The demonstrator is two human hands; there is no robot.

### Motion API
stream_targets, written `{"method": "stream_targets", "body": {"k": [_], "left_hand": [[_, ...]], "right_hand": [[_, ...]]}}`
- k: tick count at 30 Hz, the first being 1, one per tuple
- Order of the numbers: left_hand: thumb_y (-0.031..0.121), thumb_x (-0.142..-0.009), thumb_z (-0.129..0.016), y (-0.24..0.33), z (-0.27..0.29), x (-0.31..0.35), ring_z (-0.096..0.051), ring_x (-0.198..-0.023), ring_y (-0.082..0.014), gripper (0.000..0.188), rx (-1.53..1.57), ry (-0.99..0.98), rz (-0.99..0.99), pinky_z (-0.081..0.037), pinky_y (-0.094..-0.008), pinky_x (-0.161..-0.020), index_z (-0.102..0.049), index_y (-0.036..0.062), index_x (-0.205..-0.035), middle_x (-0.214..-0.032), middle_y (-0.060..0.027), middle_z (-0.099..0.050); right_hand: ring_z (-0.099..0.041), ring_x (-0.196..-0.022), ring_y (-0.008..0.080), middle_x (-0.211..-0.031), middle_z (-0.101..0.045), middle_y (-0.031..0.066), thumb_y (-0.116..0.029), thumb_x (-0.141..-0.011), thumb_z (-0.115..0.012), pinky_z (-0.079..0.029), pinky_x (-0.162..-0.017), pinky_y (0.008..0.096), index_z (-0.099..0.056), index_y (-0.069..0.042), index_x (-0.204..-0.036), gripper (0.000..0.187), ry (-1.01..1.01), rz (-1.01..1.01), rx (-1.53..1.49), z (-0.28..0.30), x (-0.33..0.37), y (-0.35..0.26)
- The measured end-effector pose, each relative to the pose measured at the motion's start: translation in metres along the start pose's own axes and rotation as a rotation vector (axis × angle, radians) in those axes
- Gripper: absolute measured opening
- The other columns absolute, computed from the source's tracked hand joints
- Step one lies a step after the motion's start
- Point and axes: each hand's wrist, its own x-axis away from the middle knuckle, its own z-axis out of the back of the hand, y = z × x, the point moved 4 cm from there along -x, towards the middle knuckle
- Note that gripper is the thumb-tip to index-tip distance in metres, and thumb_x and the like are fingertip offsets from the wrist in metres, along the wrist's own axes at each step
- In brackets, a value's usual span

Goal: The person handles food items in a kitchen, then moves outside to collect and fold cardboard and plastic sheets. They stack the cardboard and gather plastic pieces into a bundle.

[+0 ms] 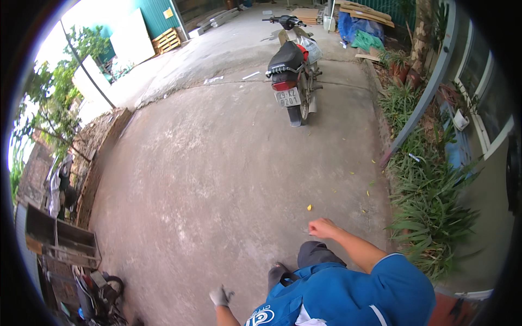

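We hold our right hand [323, 228] out in front of us, its fingers curled together into a loose fist; whether anything small sits inside it, we cannot tell. Our left hand [221, 296], which looks covered by a pale grey glove, hangs low at our side with its fingers apart, above the concrete driveway [217, 152]. The thing nearest our right hand is a small yellow leaf [310, 207], which lies on the concrete just beyond the knuckles and slightly to their left, apart from the grip.

Well beyond both hands stands a motorbike [285, 57], upright, its rear toward us, with a clear plastic bag [311, 50] at its front. We wear a blue shirt [348, 293] and dark trousers [318, 254]. To our right, strappy green plants [429, 217] border the driveway beside a slanting grey metal post [418, 114]. Farther off on that side, wooden boards [367, 12] lie over a blue tarpaulin [350, 27]. Ahead to the left, a wooden pallet [166, 41] leans near a green wall; at our lower left, a second motorbike [89, 296] is parked.
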Motion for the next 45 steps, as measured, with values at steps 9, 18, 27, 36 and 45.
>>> {"method": "stream_targets", "body": {"k": [9, 18, 27, 36, 45], "left_hand": [[0.024, -0.097, -0.057, 0.134, 0.271, -0.508, -0.040, -0.031, -0.0114, 0.027, 1.464, 0.147, 0.021, -0.028, -0.0254, -0.031, -0.061, -0.0024, -0.104, -0.050, -0.0071, -0.054], [0.024, -0.095, -0.060, 0.168, 0.249, -0.693, -0.051, -0.045, -0.0111, 0.028, 1.734, -0.047, 0.311, -0.039, -0.0249, -0.038, -0.062, -0.0006, -0.109, -0.063, -0.0031, -0.054], [0.022, -0.096, -0.057, 0.115, 0.299, -0.991, -0.050, -0.039, -0.0131, 0.023, 1.671, 0.060, 0.570, -0.035, -0.0251, -0.034, -0.060, -0.0005, -0.104, -0.057, -0.0068, -0.055], [0.017, -0.095, -0.060, 0.292, 0.454, -1.405, -0.051, -0.038, -0.0128, 0.024, 1.568, -0.323, 0.017, -0.037, -0.0255, -0.036, -0.063, -0.0033, -0.109, -0.055, -0.0055, -0.056], [0.022, -0.091, -0.064, 0.356, 0.369, -1.673, -0.063, -0.044, -0.0236, 0.031, 1.291, -0.496, 0.486, -0.045, -0.0316, -0.037, -0.062, -0.0047, -0.106, -0.060, -0.0157, -0.064]], "right_hand": [[-0.063, -0.083, 0.0357, -0.085, -0.066, 0.0141, -0.025, -0.083, -0.064, -0.050, -0.072, 0.0457, -0.064, -0.006, -0.085, 0.019, 0.397, -0.512, 0.124, 0.138, -0.150, 0.091], [-0.059, -0.083, 0.0194, -0.079, -0.057, 0.0032, -0.015, -0.076, -0.062, -0.043, -0.080, 0.0344, -0.058, -0.011, -0.075, 0.006, 0.587, 0.586, 0.621, 0.417, -0.539, -0.124], [-0.054, -0.069, 0.0158, -0.069, -0.051, 0.0016, -0.017, -0.069, -0.060, -0.042, -0.067, 0.0300, -0.053, -0.009, -0.065, 0.011, 0.572, 1.060, 0.637, 0.579, -0.809, -0.294], [-0.052, -0.065, 0.0187, -0.069, -0.052, 0.0054, -0.024, -0.071, -0.057, -0.040, -0.061, 0.0297, -0.056, -0.001, -0.070, 0.023, 0.786, 1.196, 0.393, 0.751, -1.007, -0.346], [-0.049, -0.063, 0.0143, -0.072, -0.050, 0.0031, -0.016, -0.068, -0.062, -0.038, -0.056, 0.0262, -0.059, -0.004, -0.077, 0.015, 0.818, 1.096, 0.455, 0.935, -1.305, -0.221]]}}
